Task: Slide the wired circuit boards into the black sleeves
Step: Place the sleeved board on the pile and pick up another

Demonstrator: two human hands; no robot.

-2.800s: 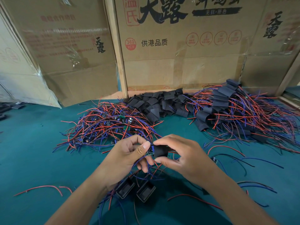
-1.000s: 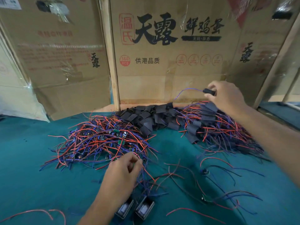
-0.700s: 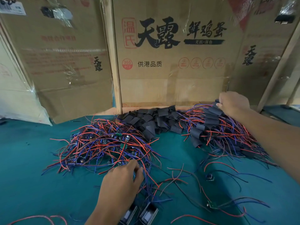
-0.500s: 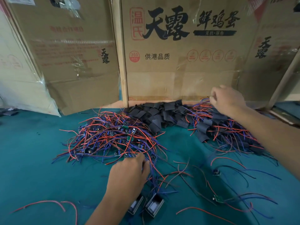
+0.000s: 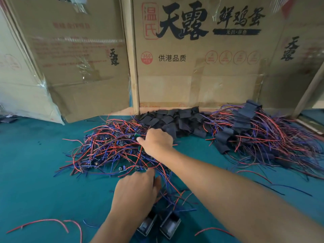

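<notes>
Two hands are down in the wires as I watch. My left hand (image 5: 135, 188) lies knuckles-up at the near edge of the tangle of wired circuit boards (image 5: 112, 148), fingers nearly straight and touching the red and blue leads; I can't make out anything held under it. My right hand (image 5: 157, 142) reaches across to the far side of that tangle, fingers curled down among the wires beside a small green board (image 5: 138, 135), but whether they have actually closed on it I cannot tell. The leads splay every way, with no single long axis. Further right, the loose black sleeves (image 5: 171, 120) lie heaped against the cardboard boxes (image 5: 198, 81), and beyond them sits the pile of sleeved boards (image 5: 245, 130), wires trailing rightward. All rest on a teal table cover (image 5: 35, 172).
</notes>
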